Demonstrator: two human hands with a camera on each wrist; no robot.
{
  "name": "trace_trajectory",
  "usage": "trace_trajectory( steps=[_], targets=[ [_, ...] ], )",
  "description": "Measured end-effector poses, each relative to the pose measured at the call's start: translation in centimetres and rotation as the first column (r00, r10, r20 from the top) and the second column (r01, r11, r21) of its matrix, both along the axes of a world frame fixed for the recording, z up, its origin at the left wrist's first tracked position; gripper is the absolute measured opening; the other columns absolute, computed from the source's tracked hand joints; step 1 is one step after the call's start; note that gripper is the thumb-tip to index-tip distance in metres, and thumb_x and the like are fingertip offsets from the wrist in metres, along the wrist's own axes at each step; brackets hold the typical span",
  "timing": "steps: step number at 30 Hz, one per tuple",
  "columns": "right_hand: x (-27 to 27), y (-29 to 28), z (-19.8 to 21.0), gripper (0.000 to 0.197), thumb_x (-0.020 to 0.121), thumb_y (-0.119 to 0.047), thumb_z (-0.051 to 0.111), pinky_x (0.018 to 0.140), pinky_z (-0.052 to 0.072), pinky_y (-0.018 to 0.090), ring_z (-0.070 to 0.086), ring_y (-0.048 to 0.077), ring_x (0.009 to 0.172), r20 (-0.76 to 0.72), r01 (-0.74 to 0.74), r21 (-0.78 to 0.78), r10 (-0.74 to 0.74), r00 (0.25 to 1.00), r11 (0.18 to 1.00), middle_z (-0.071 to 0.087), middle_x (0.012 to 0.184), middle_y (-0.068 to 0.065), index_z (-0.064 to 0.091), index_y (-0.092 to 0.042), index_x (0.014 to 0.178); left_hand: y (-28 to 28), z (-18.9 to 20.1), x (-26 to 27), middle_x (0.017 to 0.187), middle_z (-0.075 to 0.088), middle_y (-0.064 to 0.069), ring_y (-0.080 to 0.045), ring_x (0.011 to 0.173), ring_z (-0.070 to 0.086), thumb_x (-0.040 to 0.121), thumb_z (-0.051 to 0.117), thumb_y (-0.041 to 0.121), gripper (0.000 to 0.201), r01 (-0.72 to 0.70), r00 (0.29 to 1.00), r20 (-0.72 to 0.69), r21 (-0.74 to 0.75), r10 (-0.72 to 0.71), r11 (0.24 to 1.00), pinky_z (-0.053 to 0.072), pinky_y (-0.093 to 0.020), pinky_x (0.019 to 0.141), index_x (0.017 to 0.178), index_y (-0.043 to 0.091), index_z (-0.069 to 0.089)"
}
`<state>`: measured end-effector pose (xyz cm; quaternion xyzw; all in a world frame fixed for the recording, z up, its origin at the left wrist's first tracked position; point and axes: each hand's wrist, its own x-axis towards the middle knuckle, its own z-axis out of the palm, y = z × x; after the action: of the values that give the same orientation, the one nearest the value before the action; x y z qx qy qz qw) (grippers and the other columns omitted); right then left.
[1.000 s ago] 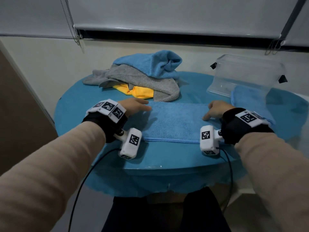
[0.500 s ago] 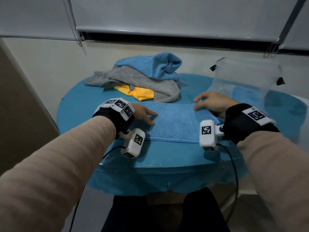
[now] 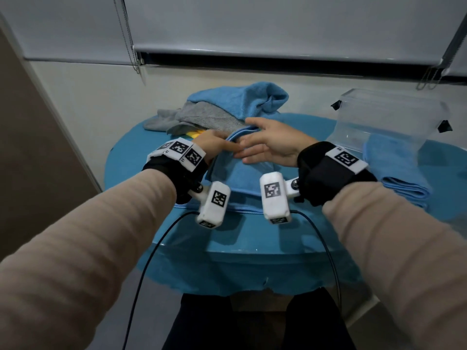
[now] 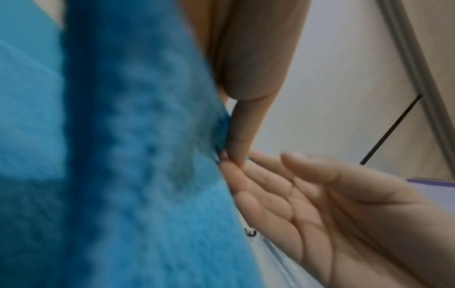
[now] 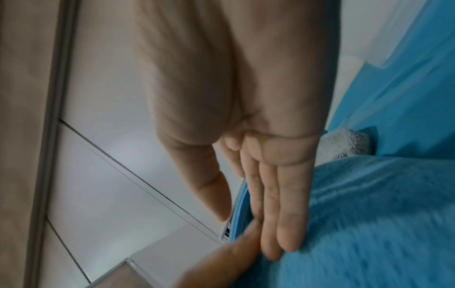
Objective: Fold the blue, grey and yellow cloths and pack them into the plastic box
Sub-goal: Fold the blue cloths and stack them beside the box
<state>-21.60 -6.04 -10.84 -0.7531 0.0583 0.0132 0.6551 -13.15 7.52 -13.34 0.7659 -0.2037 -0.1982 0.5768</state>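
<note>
Blue cloth mid-fold on desk: left hand pinches raised edge, right hand flat, fingers straight against it. Folded blue cloth right of hands beside empty plastic box; grey cloth, yellow cloth unfolded beyond hands.

The right hand has carried the right end of the blue cloth over to the left hand, which apparently now pinches both ends.
</note>
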Motion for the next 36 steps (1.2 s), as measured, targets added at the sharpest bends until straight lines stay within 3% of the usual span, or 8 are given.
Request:
trace_trajectory(
  steps=[3, 7, 11, 16, 21, 24, 28, 36],
  targets=[
    [0.1, -0.6, -0.6, 0.066, 0.091, 0.005, 0.052, 0.078, 0.056, 0.035, 0.067, 0.027, 0.088, -0.002, 0.072, -0.001, -0.072, 0.997, 0.997, 0.059, 0.116, 0.013, 0.026, -0.017, 0.147, 1.5, -0.3, 1.8, 0.111, 0.064, -0.025, -0.039, 0.105, 0.061, 0.078, 0.071, 0.003, 0.021, -0.130, 0.991, 0.040, 0.139, 0.126, 0.982, 0.046, -0.054, 0.097, 0.099, 0.003, 0.068],
    [0.3, -1.5, -2.2, 0.033, 0.090, -0.004, 0.056, 0.080, 0.049, 0.037, 0.057, 0.018, 0.077, -0.092, 0.202, -0.094, -0.210, 0.973, 0.975, 0.056, 0.095, 0.003, 0.052, -0.016, 0.120, 3.6, -0.8, 4.0, 0.115, 0.063, -0.022, -0.031, 0.098, 0.060, 0.085, 0.066, 0.015, 0.023, -0.245, 0.968, 0.096, 0.198, 0.230, 0.949, 0.046, -0.050, 0.098, 0.103, 0.000, 0.066],
    [0.6, -1.7, -3.7, 0.020, 0.089, -0.011, 0.060, 0.079, 0.044, 0.035, 0.054, 0.017, 0.088, -0.173, 0.212, -0.114, -0.229, 0.958, 0.971, 0.055, 0.104, 0.004, 0.059, -0.020, 0.107, 4.9, -0.9, 4.1, 0.085, 0.060, -0.016, -0.026, 0.077, 0.054, 0.085, 0.068, 0.021, 0.022, -0.286, 0.958, 0.119, 0.273, 0.262, 0.919, 0.044, -0.034, 0.077, 0.068, 0.010, 0.059],
    [0.8, -1.2, -5.0, 0.012, 0.089, -0.011, 0.060, 0.069, 0.043, 0.030, 0.050, 0.023, 0.098, -0.223, 0.226, -0.120, -0.249, 0.942, 0.967, 0.052, 0.106, 0.005, 0.058, -0.019, 0.097, 6.2, -1.4, 3.9, 0.061, 0.047, -0.007, -0.020, 0.053, 0.041, 0.084, 0.069, 0.015, 0.023, -0.309, 0.951, 0.153, 0.381, 0.270, 0.871, 0.035, -0.024, 0.054, 0.067, 0.009, 0.056],
    [0.8, -1.3, -5.5, 0.015, 0.090, -0.005, 0.055, 0.062, 0.047, 0.029, 0.052, 0.021, 0.079, -0.222, 0.249, -0.131, -0.273, 0.936, 0.960, 0.048, 0.091, 0.002, 0.059, -0.019, 0.090, 6.9, -1.8, 4.2, 0.094, 0.062, -0.016, -0.028, 0.081, 0.057, 0.084, 0.069, 0.016, 0.029, -0.318, 0.948, 0.120, 0.371, 0.294, 0.873, 0.050, -0.038, 0.079, 0.107, -0.002, 0.065],
    [0.8, -1.2, -5.6, 0.018, 0.091, -0.003, 0.054, 0.062, 0.050, 0.030, 0.052, 0.019, 0.066, -0.256, 0.205, -0.135, -0.234, 0.938, 0.969, 0.051, 0.087, 0.003, 0.060, -0.020, 0.091, 7.1, -1.9, 4.0, 0.095, 0.057, -0.013, -0.026, 0.082, 0.053, 0.087, 0.065, 0.015, 0.032, -0.286, 0.958, 0.113, 0.435, 0.264, 0.854, 0.045, -0.032, 0.073, 0.115, 0.000, 0.061],
    [0.6, -0.8, -5.8, 0.024, 0.092, -0.007, 0.056, 0.057, 0.048, 0.027, 0.052, 0.016, 0.059, -0.278, 0.127, -0.196, -0.179, 0.944, 0.972, 0.051, 0.078, 0.002, 0.058, -0.021, 0.111, 7.5, -1.9, 3.7, 0.077, 0.054, -0.011, -0.022, 0.059, 0.046, 0.084, 0.067, 0.006, 0.027, -0.232, 0.971, 0.065, 0.501, 0.231, 0.834, 0.043, -0.028, 0.059, 0.110, 0.004, 0.063],
    [-0.1, -3.3, -5.2, 0.029, 0.092, -0.003, 0.054, 0.042, 0.045, 0.016, 0.050, 0.009, 0.045, -0.228, 0.195, -0.289, -0.265, 0.937, 0.937, 0.056, 0.078, 0.002, 0.060, -0.019, 0.115, 6.8, -2.4, 2.9, 0.076, 0.058, -0.012, -0.026, 0.070, 0.054, 0.077, 0.076, 0.021, 0.026, -0.076, 0.992, -0.049, 0.490, 0.114, 0.868, 0.052, -0.042, 0.078, 0.086, 0.001, 0.063]
  ],
)
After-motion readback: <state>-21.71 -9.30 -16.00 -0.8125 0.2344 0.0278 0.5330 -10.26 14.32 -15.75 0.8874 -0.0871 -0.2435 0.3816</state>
